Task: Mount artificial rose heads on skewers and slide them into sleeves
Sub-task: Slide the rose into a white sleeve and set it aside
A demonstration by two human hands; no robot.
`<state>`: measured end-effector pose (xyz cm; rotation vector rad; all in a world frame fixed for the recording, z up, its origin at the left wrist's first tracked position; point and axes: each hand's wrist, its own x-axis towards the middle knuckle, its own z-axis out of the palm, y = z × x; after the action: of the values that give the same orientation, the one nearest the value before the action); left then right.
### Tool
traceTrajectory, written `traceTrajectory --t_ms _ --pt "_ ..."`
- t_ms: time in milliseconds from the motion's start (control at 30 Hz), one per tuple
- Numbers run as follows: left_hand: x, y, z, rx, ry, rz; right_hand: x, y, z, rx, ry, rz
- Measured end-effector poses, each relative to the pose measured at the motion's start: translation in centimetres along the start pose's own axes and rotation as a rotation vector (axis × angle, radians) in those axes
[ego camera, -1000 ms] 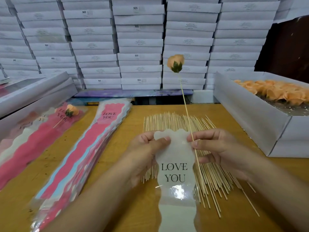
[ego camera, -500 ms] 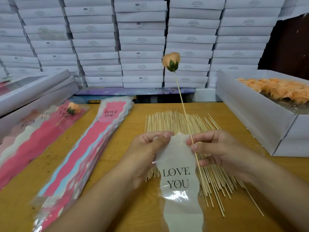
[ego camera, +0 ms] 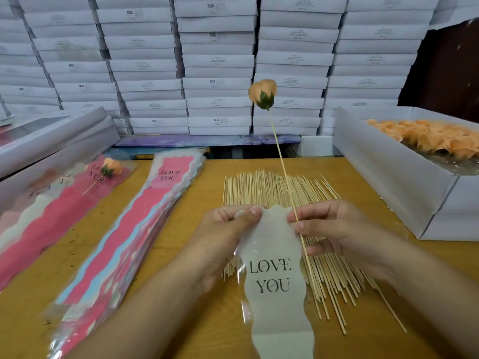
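over the counter (ego camera: 181, 255) both hands work: left hand (ego camera: 223, 237) pinches the flimsy, slippery sleeve (ego camera: 272, 275) top, right hand (ego camera: 334, 229) pinches the thin, snappable skewer (ego camera: 282, 169) mid-shaft, rose (ego camera: 262, 93) up top. light stuff, grip low.

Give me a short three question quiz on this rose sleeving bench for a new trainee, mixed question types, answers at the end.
1. True or false: the rose head on the held skewer is already inside the white sleeve.
2. Which hand pinches the skewer: A, the left hand, or B, the right hand?
3. Fill in: the loose rose heads lie in an open ____ at the right.

Key: 1 false; 2 B; 3 box.
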<state>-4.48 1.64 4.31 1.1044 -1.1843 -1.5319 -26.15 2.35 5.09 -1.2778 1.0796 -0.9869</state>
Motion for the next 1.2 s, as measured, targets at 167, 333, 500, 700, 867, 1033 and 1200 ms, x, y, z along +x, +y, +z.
traceTrajectory --t_ms 167,333,500,700,867,1033,1200 --pt "-0.3 0.2 0.1 0.042 0.004 0.011 -0.1 -0.3 0.0 -0.108 0.049 0.009" --pt "-0.4 0.0 0.1 0.050 0.025 -0.009 -0.3 -1.3 -0.6 -0.205 0.174 0.000" --pt "-0.6 0.0 0.4 0.033 0.039 -0.018 -0.1 -3.3 -1.2 -0.203 0.273 -0.076" --pt "-0.9 0.0 0.6 0.053 0.014 -0.040 1.1 -7.2 -0.4 -0.097 0.358 -0.230" --pt "-1.0 -0.1 0.7 0.017 0.016 -0.043 2.6 -9.3 1.1 0.012 0.370 -0.292" --pt "-1.1 0.0 0.7 -0.003 -0.011 -0.046 3.4 -8.9 2.6 0.033 0.334 -0.291" --pt "-1.2 0.1 0.7 -0.026 -0.017 -0.041 3.6 -7.2 3.5 0.008 0.301 -0.258"
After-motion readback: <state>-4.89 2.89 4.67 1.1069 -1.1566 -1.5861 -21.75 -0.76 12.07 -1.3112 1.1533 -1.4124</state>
